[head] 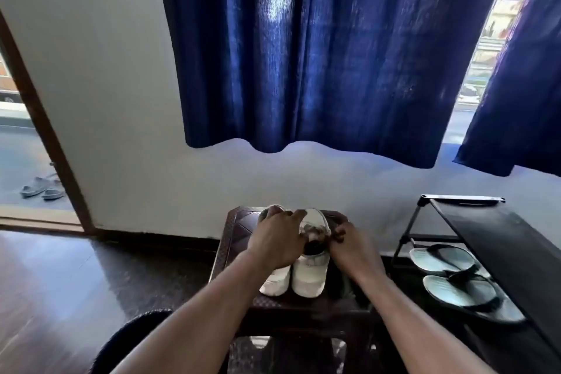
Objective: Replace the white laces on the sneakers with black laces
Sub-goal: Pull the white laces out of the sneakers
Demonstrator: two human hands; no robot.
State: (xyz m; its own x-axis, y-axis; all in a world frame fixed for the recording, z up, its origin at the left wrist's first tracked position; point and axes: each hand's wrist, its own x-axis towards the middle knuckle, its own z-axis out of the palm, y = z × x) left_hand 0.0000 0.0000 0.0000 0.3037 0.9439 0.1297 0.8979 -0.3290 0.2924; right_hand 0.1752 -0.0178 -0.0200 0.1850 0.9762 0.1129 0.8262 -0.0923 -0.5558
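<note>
While the left hand (277, 240) lies flat atop sneakers (309, 275), the right hand (349, 247) apparently pinches black lace (338, 233).

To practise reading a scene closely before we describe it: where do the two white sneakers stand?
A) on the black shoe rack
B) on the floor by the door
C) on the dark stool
C: both white sneakers stand side by side on the dark stool; the black rack to its right holds flip-flops.
</note>
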